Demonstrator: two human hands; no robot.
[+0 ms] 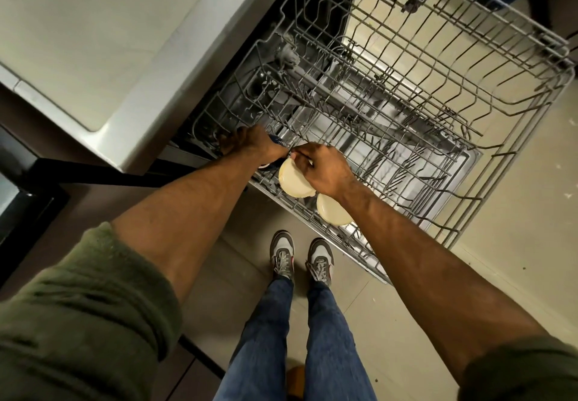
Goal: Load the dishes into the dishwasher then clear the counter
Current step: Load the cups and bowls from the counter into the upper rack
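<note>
Entry: loading stage, bench clearing not yet begun.

The dishwasher stands open across the centre and upper right of the frame. The upper rack (469, 56) is drawn out and looks bare. The lower rack (362, 244) is also drawn out, below it.

Both hands work at the near left edge of the lower rack, at frame centre.

- **Right hand** (325, 171): the grip is clamped on the top rim of a cream dish (292, 181), with the fingers pinching the edge. The dish stands on edge among the tines. We judge the rim hold is chosen so the dish can be steered down into a slot and kept from tipping.
- **Second cream dish** (331, 214): it stands just beside the first, lower right of it, partly under the right forearm. It is on edge too, so the pair is being filed in one row.
- **Left hand** (250, 147): it sits to the left of the first dish. The fingers curl down over a blue cup (276, 141), so the grip is closed on it. The fingertips are hidden. Whether the cup has settled in the rack we cannot tell.

The bench (93, 41) fills the upper left of the frame. We see nothing standing on the part in view.

Risk: the two hands are crowded together, so the cup could knock the dish rim.
</note>
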